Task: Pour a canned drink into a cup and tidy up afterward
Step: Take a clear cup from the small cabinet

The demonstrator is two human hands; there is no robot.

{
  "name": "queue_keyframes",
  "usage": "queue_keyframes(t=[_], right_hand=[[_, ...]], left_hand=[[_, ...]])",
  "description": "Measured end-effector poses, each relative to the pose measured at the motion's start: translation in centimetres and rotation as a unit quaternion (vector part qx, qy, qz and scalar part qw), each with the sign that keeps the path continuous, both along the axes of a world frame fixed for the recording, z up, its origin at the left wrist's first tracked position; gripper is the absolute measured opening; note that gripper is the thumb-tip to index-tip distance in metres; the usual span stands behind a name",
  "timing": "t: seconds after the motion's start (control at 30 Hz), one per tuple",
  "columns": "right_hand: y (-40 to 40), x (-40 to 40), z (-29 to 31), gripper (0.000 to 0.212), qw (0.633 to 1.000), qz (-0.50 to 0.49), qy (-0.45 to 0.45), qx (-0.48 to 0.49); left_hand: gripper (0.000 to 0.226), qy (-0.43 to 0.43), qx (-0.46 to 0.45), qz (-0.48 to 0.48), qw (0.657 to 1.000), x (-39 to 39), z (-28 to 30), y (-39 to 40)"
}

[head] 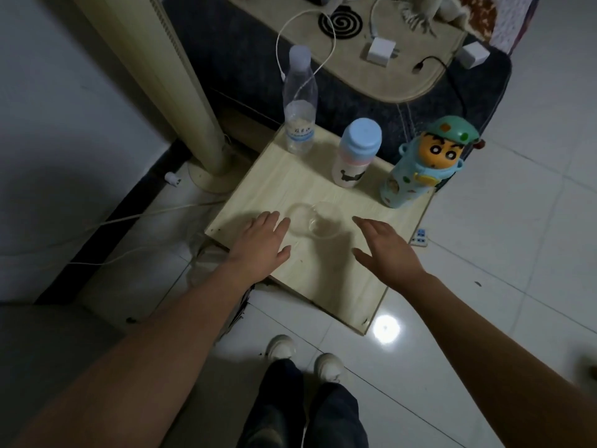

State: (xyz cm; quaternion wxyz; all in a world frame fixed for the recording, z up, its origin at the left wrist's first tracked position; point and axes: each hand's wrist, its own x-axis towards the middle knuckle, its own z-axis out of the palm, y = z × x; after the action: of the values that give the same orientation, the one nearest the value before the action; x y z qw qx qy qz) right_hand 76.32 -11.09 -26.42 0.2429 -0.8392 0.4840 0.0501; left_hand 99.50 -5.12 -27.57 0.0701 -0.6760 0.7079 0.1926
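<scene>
Clear cup [318,221] sits upright on the wooden table [339,279], about mid-surface, slightly toward the near-left edge. It's transparent and hard to read in the dim light; can't tell whether there's liquid in it.

Left hand [260,244] is flat over the table just left of the cup, fingers straight and spread, gripping nothing. Fingertips end just beside the cup; contact can't be confirmed.

Right hand [386,245] is on the other side of the cup, fingers extended and relaxed, thumb out, also holding nothing. Near the cup but apart from it. The cup lies between the two hands.

Back row on the table, left to right:
- water bottle [298,101], clear plastic, capped, partly filled, at the far-left corner
- flask [357,153], white body with a blue lid, upright
- cartoon bottle [423,163], teal, character-shaped, at the far-right edge

No can is identifiable here.

Around the table: tower fan [181,92] standing to the left on the tiled floor [517,221], power strip [420,237] on the floor just right of the table. Behind it, a beige mat [403,69] with a white charger [381,51] and cables. Person's white shoes [328,367] show at the bottom.
</scene>
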Motion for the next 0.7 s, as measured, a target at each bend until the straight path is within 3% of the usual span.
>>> queue_keyframes(t=[0.37,0.7], right_hand=[[-1.7,3.6,-5.4,0.096,0.981,-0.075,-0.164,0.075],[-1.8,5.1,-6.6,0.083,0.971,-0.098,-0.212,0.049]], left_hand=[[0.058,0.039,0.022,-0.007,0.999,0.8,-6.4,-0.2],[0.058,0.023,0.006,-0.012,1.0,0.8,-7.5,0.1]])
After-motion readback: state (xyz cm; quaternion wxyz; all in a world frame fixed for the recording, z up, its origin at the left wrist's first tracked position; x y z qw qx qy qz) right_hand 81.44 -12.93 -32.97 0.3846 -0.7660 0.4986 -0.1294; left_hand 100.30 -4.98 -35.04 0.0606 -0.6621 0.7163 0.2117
